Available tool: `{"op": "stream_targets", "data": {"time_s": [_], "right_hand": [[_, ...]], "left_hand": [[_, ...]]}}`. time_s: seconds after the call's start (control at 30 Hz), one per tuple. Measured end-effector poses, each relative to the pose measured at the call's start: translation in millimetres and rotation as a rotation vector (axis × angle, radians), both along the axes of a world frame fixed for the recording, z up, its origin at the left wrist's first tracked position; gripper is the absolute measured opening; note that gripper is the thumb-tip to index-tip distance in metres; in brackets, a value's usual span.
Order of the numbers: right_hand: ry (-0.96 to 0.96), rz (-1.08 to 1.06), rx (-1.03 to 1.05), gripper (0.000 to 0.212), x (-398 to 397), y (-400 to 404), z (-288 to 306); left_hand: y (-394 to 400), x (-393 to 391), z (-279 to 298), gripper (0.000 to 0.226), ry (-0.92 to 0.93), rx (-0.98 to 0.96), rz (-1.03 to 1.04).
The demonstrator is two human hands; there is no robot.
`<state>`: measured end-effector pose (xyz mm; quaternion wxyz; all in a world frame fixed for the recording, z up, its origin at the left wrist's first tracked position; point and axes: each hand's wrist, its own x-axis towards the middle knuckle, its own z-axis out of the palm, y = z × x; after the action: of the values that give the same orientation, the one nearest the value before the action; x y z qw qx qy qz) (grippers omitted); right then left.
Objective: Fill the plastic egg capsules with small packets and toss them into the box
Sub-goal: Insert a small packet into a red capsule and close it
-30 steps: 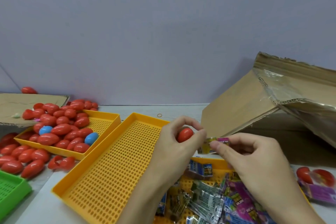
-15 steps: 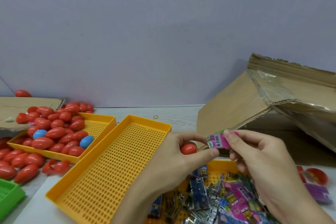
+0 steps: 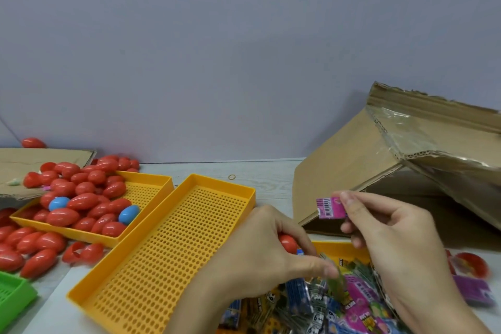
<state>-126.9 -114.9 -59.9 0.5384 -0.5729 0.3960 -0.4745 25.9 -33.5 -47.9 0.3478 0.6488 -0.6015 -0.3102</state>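
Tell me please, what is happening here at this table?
A person is filling plastic egg capsules with small packets. The left hand holds a red capsule and also pinches a greenish packet over the tray of packets. The right hand holds up a pink packet in front of the open cardboard box. More red capsules and two blue ones lie in a yellow tray at the left; the middle yellow tray holds nothing.

Left hand [image 3: 273, 249] with red capsule [image 3: 288, 243] now lower, at packets [image 3: 339, 304].
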Motion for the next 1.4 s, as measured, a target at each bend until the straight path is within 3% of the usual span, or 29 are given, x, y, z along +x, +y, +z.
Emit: {"op": "stream_targets", "data": {"time_s": [0.17,0.3,0.47,0.63,0.77,0.93,1.13,1.3,1.4], "right_hand": [[-0.017,0.028,-0.016,0.004,1.4,-0.8,-0.5],[-0.01,0.115,-0.006,0.027,1.4,1.0,0.3],[0.013,0.245,-0.002,0.02,6.3,5.8,0.8],[-0.023,0.227,0.019,0.015,6.6,6.2,1.0],[-0.014,0.227,0.044,0.021,6.8,2.4,-3.7],[-0.081,0.422,0.197,0.025,8.8,2.8,-0.9],[-0.181,0.432,0.23,0.033,5.9,1.0,-0.1],[-0.286,0.546,0.366,0.043,7.2,1.9,4.3],[-0.331,0.572,0.392,0.043,7.8,2.9,5.0]], "left_hand": [[-2.1,2.3,-4.3,0.031,-0.027,-0.077,0.067],[-1.9,0.7,-4.1,0.038,0.115,-0.177,0.138],[-4.8,3.8,-4.0,0.014,0.243,-0.274,0.242],[-4.4,6.4,-4.8,0.028,0.458,-0.246,0.236],[-4.5,7.4,-6.3,0.032,0.471,-0.232,0.175],[-3.6,6.3,-5.7,0.037,0.449,-0.195,0.077],[-2.6,6.1,-6.0,0.031,0.43,-0.171,0.041],[-2.9,7.1,-8.1,0.045,0.45,-0.167,0.047],[-2.4,7.8,-7.6,0.037,0.486,-0.177,0.058]]}}
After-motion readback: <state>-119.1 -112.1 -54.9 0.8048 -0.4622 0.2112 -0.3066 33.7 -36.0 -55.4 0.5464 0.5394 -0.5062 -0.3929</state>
